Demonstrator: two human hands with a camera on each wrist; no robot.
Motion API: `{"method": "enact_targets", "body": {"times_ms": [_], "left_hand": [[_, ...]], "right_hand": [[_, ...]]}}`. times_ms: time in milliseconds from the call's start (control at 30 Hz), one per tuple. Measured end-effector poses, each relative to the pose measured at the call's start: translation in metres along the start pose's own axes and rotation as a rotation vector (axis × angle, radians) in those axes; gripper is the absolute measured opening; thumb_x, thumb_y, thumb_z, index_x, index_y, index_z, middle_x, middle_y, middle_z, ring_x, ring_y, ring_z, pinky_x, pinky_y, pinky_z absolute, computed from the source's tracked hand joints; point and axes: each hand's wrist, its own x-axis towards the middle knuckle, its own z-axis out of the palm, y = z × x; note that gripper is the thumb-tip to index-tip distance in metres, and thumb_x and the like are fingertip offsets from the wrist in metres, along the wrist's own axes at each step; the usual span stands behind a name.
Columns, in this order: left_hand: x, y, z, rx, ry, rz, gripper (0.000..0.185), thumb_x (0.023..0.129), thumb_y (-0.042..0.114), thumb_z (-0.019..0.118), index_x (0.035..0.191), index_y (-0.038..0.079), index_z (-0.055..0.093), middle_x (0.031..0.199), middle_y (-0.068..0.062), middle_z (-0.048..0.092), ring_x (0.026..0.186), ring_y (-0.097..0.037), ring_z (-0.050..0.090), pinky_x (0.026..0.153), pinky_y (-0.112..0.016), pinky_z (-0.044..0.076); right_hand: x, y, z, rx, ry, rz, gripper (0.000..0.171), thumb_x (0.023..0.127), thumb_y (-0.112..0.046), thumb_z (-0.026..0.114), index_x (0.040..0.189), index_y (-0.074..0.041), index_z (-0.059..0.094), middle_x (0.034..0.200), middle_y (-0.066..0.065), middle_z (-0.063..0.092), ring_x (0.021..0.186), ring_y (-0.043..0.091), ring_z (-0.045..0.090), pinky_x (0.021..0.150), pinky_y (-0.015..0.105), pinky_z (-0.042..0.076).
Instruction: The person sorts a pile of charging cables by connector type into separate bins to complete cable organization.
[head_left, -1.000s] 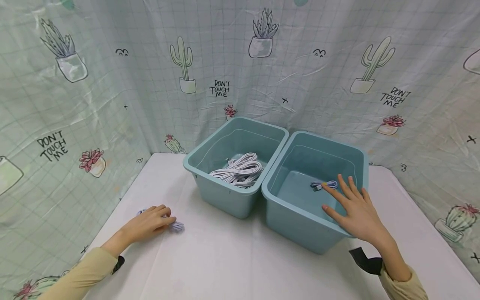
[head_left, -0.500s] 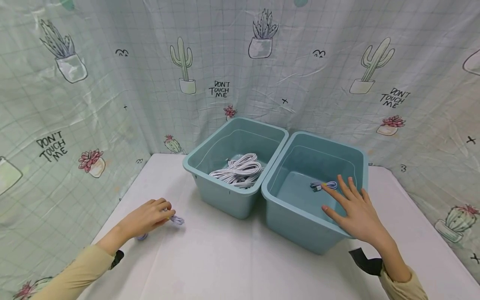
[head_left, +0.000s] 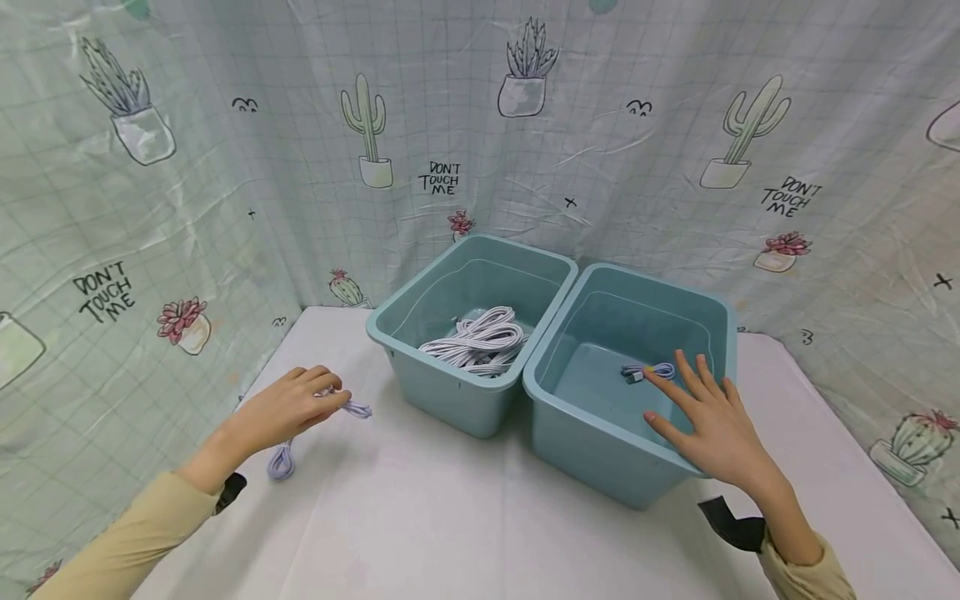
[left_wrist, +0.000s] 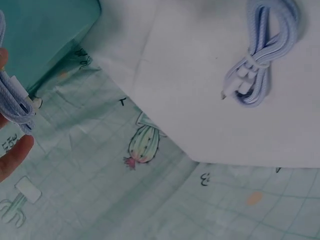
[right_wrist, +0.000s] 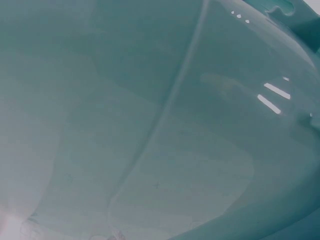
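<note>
left hand (head_left: 288, 406) lifted just above the white cloth-covered table (head_left: 450, 517), fingers curled round a bundled pale lilac braided cable (head_left: 352, 408), one end of it poking out toward the bins; a second bundled lilac cable (head_left: 282, 462) lies on the cloth just beneath the wrist, and the left wrist view shows it tied and flat on the table (left_wrist: 260, 55). right hand (head_left: 712, 425) rests over the near rim of the right teal plastic bin (head_left: 600, 425), fingers straight and spread, clamping nothing; just past the fingertips, down on that bin's floor, a small coiled lilac cable (head_left: 648, 370) lies apart from the hand. left teal plastic bin (head_left: 442, 379) stands touching the right one and holds a heap of loose white cables (head_left: 480, 337). judged from how things lie: one bundle sits in the right bin, one is in hand, one waits on the cloth, the heap untouched, so most of the sorting looks left to do. room: open cloth between the left hand and the bins, the left bin's near corner in the way; table edge near the left wrist; cactus-print curtain (head_left: 225, 167) close behind and to the sides
</note>
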Motion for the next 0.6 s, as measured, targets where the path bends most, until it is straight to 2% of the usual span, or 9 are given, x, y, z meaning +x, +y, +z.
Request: {"method": "enact_targets", "body": {"times_ms": [133,200,267,367,400,600], "left_hand": [[0.011,-0.004,-0.010,0.033,0.041,0.028,0.050,0.096,0.030,0.008,0.089,0.015,0.056,0.085,-0.002,0.057,0.079,-0.019,0.054,0.062,-0.031,0.046],[0.017,-0.006,-0.014,0.034,0.052,0.040,0.030,0.098,0.025,0.028,0.090,0.014,0.055,0.085,-0.002,0.057,0.079,-0.019,0.054,0.062,-0.031,0.045],[0.022,-0.007,-0.018,0.036,0.057,0.051,0.006,0.088,0.018,0.053,0.092,0.014,0.055,0.085,-0.002,0.057,0.080,-0.019,0.054,0.062,-0.031,0.045],[0.030,-0.007,-0.026,0.045,0.045,0.062,0.038,0.062,0.010,0.075,0.095,0.014,0.056,0.087,-0.003,0.057,0.082,-0.021,0.054,0.064,-0.032,0.045],[0.034,-0.007,-0.028,0.054,0.044,0.066,0.043,0.059,0.010,0.077,0.096,0.014,0.056,0.087,-0.004,0.058,0.082,-0.021,0.054,0.065,-0.033,0.045],[0.058,-0.009,-0.044,0.123,0.064,0.107,0.048,0.059,0.009,0.079,0.102,0.015,0.056,0.088,-0.006,0.058,0.083,-0.022,0.054,0.066,-0.034,0.045]], "right_hand": [[0.000,0.001,0.001,-0.006,0.003,-0.001,0.058,0.085,-0.042,0.053,0.137,-0.021,0.036,0.147,0.022,0.013,0.136,0.041,0.000,0.095,0.070,0.007],[0.000,0.001,0.001,-0.007,0.003,0.000,0.058,0.085,-0.042,0.053,0.137,-0.021,0.037,0.147,0.022,0.013,0.136,0.041,0.000,0.095,0.070,0.007],[0.000,0.001,0.001,-0.008,0.000,0.003,0.058,0.085,-0.042,0.053,0.137,-0.021,0.037,0.147,0.022,0.013,0.136,0.042,0.000,0.095,0.070,0.007],[0.000,0.001,0.001,-0.009,-0.006,0.006,0.058,0.085,-0.042,0.052,0.137,-0.021,0.036,0.147,0.022,0.012,0.136,0.042,0.000,0.095,0.070,0.007],[0.000,0.001,0.001,-0.010,-0.006,0.005,0.058,0.085,-0.042,0.052,0.137,-0.021,0.036,0.147,0.022,0.012,0.136,0.042,0.001,0.095,0.070,0.007],[0.001,0.001,0.001,-0.006,-0.009,0.005,0.058,0.086,-0.042,0.052,0.137,-0.021,0.036,0.147,0.021,0.012,0.136,0.041,0.000,0.095,0.070,0.007]]}}
